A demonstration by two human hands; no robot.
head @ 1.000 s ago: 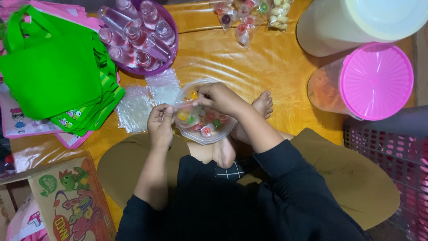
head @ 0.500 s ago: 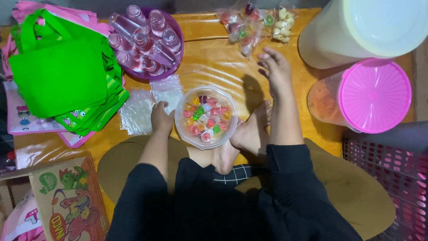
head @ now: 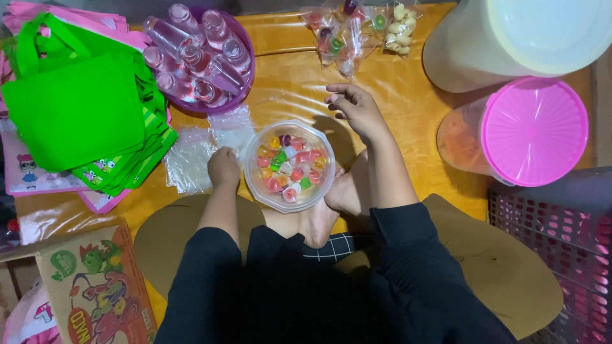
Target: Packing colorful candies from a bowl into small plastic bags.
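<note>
the clear tub of sweets (head: 290, 167) sits on the orange mat (head: 408, 121), just in front of the person's bare feet. the left hand (head: 224, 167), curled shut, touches its left rim and is nearer. the right hand (head: 357, 109), fingers loose and apart, holds nothing up and to the right, toward the sweet packets (head: 347, 32). one tub, two lidded jars.

The tub (head: 288, 167) sits between the left hand (head: 224, 167) and the right hand (head: 357, 108). Clear bags (head: 210, 146) lie left of it, a tray (head: 245, 86) of bottles (head: 194, 57) behind them, totes (head: 83, 108) farther left, two jars (head: 523, 83) right.
</note>
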